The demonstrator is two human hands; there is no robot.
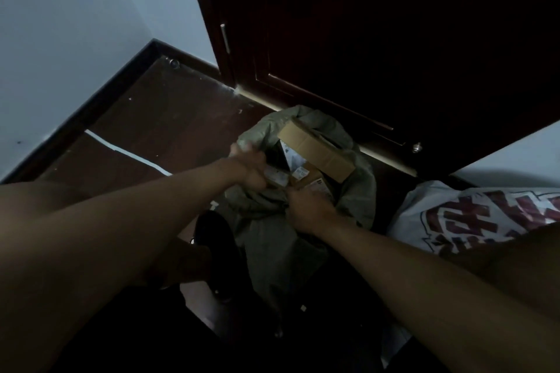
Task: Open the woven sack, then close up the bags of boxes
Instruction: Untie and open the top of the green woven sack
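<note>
A grey-green bag (pixel 354 191) stands on the floor in front of a dark door, its mouth open. Several cardboard boxes fill it; a long brown box (pixel 315 150) sticks out at the top, and smaller labelled boxes (pixel 303 175) lie below it. My left hand (pixel 248 165) grips the bag's left rim in a fist. My right hand (pixel 309 210) grips the near rim, fingers curled into the bunched material. A white woven sack (pixel 472 215) with large red print lies to the right, partly hidden by my right arm.
A dark wooden door (pixel 363 39) stands just behind the bag. White walls (pixel 75 39) and a dark skirting board bound the brown floor (pixel 157 130) at left. A white strip (pixel 127 154) lies on the floor. A dark shoe (pixel 215 239) shows below my left arm.
</note>
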